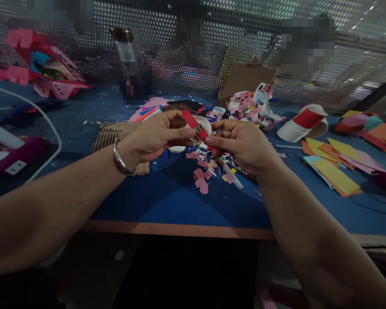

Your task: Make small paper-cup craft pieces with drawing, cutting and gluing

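Observation:
Both my hands meet over the blue table (167, 197) and pinch a small red paper strip (195, 125) between them. My left hand (154, 135), with a silver bangle on its wrist, grips the strip's upper end together with a small white round piece (206, 123). The lower end of the strip is pinched by the closed fingers of my right hand (241, 143). Beneath the hands lie pink paper cut-outs (201, 178), a thin white stick (231, 175) and mixed paper scraps.
Paper cups with a red band (304, 122) lie at the right, beside coloured paper sheets (336, 165). Corrugated cardboard (107, 135) sits under my left wrist. A cardboard box with scraps (244, 79) stands behind. A white cable (48, 124) curves at left. A perforated metal screen backs the table.

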`<move>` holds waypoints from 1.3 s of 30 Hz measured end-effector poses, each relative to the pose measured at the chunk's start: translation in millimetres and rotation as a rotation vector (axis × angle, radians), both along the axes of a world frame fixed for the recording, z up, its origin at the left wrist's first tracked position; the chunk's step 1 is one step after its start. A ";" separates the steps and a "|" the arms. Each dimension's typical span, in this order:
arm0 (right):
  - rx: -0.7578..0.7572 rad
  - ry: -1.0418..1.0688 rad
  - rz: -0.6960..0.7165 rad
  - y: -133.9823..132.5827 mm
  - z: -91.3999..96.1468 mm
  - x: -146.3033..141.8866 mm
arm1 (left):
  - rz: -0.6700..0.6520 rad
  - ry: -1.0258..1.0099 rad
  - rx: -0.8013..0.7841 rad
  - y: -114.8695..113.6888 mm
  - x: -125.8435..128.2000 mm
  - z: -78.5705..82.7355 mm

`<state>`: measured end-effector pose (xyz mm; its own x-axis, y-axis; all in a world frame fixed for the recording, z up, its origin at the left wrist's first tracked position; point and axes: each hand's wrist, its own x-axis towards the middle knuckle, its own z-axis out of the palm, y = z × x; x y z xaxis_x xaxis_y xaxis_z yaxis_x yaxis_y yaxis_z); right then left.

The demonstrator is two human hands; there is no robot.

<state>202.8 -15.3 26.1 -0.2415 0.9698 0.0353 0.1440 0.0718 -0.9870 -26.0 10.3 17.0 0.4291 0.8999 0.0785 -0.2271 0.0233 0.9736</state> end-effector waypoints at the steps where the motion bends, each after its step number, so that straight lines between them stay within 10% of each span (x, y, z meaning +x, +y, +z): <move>1: -0.003 0.000 0.004 0.0 0.1 0.1 | -0.003 0.001 -0.004 0.4 -0.3 0.1; 29: 0.144 -0.153 0.019 0.2 -5.3 -1.6 | 0.141 0.015 0.124 -3.6 9.1 -6.0; 39: 0.392 -0.498 -0.015 8.2 -22.6 -8.0 | 0.615 -0.033 0.106 18.1 -2.8 5.5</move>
<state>194.8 -7.0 3.6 -0.3072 0.9110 0.2752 0.5832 0.4088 -0.7019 -28.8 28.4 22.5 -0.1689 0.9681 0.1851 -0.1980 -0.2173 0.9558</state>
